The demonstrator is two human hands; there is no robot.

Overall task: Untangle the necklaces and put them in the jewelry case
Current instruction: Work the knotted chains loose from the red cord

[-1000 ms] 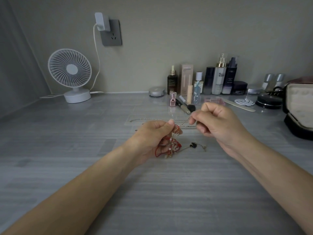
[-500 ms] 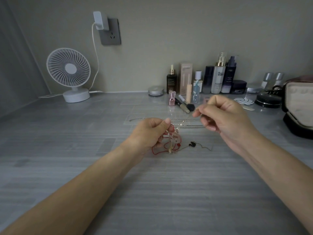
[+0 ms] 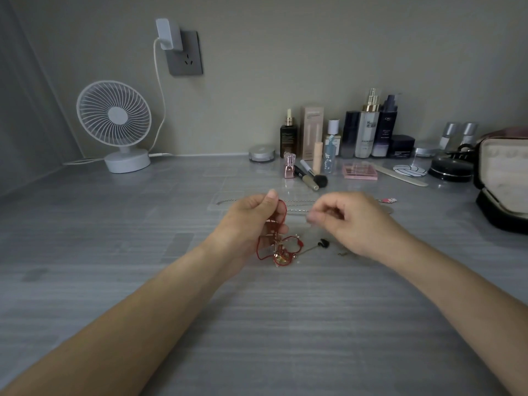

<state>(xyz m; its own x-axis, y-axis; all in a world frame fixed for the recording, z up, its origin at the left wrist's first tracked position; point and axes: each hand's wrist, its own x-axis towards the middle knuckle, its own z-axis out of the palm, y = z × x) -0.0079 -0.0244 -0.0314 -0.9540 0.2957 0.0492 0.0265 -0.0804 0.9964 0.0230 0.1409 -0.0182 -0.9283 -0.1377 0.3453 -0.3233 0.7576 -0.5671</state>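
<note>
My left hand (image 3: pixel 251 221) pinches a red cord necklace (image 3: pixel 275 247) whose loops and gold pendant hang in a tangle just above the grey table (image 3: pixel 114 252). A thin chain with a small black pendant (image 3: pixel 324 242) lies beside the tangle, under my right hand (image 3: pixel 348 221). That hand's fingertips are pinched together and blurred; what they hold is too fine to see. A silver chain (image 3: pixel 297 202) lies stretched out flat behind both hands. The open jewelry case (image 3: pixel 503 178) stands at the far right edge, its beige padded lid upright.
Cosmetic bottles (image 3: pixel 368 127), a pink palette (image 3: pixel 360 170), brushes (image 3: pixel 311 177) and a nail file (image 3: pixel 400 174) line the back of the table. A white desk fan (image 3: pixel 114 121) stands at back left, its cable running up to a wall socket (image 3: pixel 184 52).
My right hand dropped lower and drew in toward the left hand. The left hand lifted the red cord higher, so the tangle hangs longer below it.
</note>
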